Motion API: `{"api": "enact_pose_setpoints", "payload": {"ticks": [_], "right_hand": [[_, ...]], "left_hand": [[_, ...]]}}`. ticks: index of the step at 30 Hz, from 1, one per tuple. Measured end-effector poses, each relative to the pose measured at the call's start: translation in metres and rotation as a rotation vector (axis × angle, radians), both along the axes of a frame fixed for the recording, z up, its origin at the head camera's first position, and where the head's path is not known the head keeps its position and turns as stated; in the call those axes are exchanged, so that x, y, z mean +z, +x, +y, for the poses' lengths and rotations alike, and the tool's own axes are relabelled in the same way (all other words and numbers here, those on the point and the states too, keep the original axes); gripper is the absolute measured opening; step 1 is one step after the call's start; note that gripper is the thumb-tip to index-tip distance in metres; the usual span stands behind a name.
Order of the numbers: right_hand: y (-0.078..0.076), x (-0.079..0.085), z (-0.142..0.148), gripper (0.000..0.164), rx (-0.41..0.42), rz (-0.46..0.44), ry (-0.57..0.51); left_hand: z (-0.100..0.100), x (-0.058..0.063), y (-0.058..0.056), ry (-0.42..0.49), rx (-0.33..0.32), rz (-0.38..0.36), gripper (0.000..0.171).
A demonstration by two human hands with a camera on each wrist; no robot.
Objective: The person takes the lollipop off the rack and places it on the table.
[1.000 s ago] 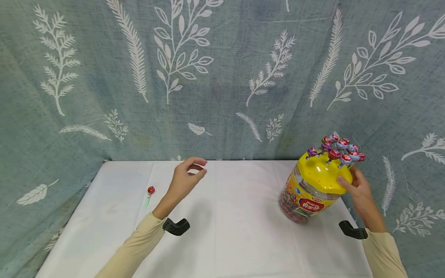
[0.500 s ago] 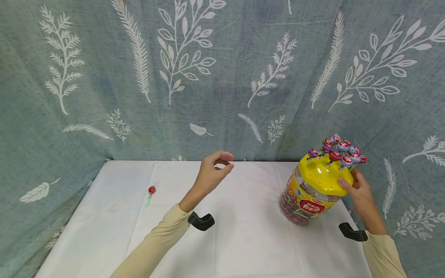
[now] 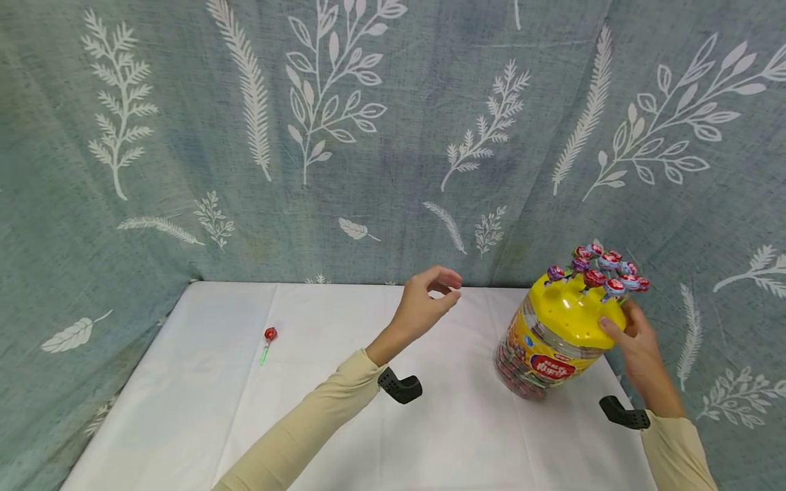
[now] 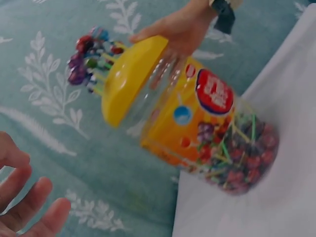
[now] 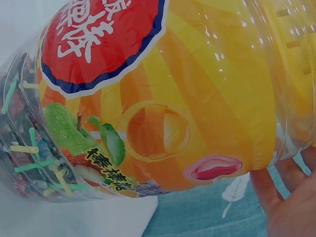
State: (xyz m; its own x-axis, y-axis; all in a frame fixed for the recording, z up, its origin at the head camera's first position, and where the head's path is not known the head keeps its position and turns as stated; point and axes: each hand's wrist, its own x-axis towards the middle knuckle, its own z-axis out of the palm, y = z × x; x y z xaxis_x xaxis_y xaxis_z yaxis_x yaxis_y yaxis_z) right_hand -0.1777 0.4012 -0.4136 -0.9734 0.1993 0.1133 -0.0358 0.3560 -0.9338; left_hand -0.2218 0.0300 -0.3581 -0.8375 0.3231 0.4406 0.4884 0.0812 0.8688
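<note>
On the right side of the table a large clear candy jar (image 3: 554,365) with a yellow lid (image 3: 572,315) leans to the right. Several wrapped lollipops (image 3: 594,278) stand up from the lid by their sticks, and more lie in the jar's bottom (image 4: 242,158). My right hand (image 3: 638,344) grips the jar at its lid and neck, thumb on the lid's top edge. Left of the jar my left hand (image 3: 428,303) hovers over the table, fingers bent towards the thumb, nothing visible between them; its fingers (image 4: 37,205) show apart from the jar in the left wrist view.
A single red lollipop (image 3: 270,334) with a green stick lies on the left part of the white-covered table (image 3: 184,402). Behind the table hangs a grey-green curtain (image 3: 393,136) with white leaf prints, close past the jar.
My left hand has moved right across the table towards the jar, its fingers still curved. The right hand keeps its hold on the jar, and the lone lollipop stays where it lay.
</note>
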Motion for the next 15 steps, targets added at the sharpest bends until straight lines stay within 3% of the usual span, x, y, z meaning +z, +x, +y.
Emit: {"api": "enact_pose_setpoints", "payload": {"ticks": [10, 15], "right_hand": [[0.000, -0.001, -0.002, 0.069, 0.009, 0.008, -0.024], [0.000, -0.003, -0.003, 0.068, 0.003, 0.013, -0.028]], "left_hand": [[0.038, -0.002, -0.005, 0.039, -0.033, 0.007, 0.019], [0.064, -0.021, -0.023, 0.072, -0.028, 0.005, 0.019]]}}
